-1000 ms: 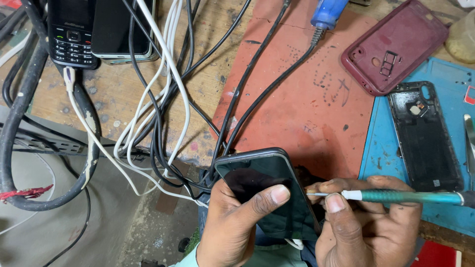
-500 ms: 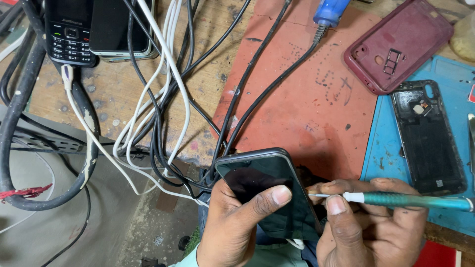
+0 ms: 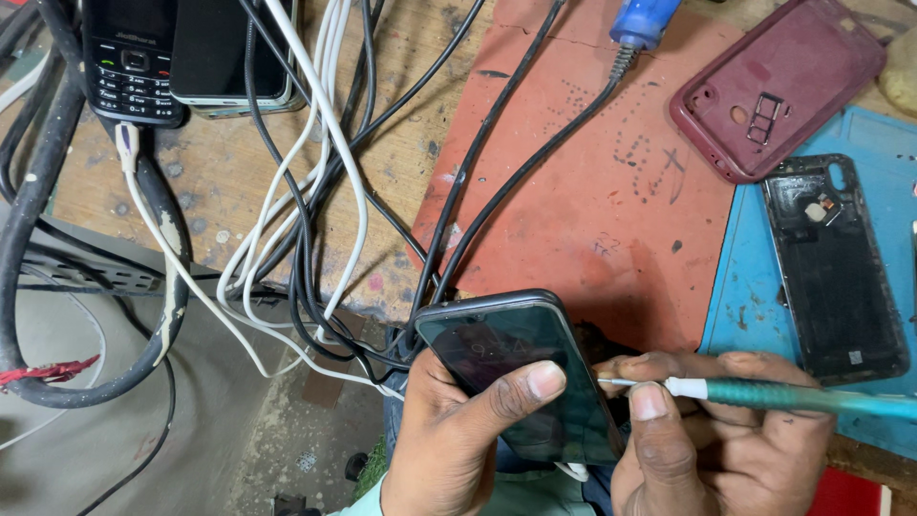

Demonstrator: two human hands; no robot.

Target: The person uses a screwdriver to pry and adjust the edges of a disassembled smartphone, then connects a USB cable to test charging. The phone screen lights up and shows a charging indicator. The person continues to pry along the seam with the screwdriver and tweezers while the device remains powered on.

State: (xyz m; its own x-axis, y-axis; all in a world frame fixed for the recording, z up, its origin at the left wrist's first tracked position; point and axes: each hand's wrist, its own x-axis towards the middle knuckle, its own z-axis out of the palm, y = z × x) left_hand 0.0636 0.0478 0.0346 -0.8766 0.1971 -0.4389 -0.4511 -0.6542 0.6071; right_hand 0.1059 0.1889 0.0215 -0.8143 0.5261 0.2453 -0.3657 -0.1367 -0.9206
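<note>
**Hands on phone, tool at its edge**

Left hand (image 3: 458, 440) wraps the dark smartphone (image 3: 521, 377), thumb across the screen. Right hand (image 3: 726, 440) pinches a teal screwdriver (image 3: 793, 397), tip touching the phone's right edge. Phone sits just below the red mat (image 3: 592, 201). Black back cover (image 3: 831, 272) right of the mat, maroon case (image 3: 778, 86) above it.

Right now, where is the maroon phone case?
In the head view, the maroon phone case lies at the upper right, on the red mat, just above the black back cover.
</note>
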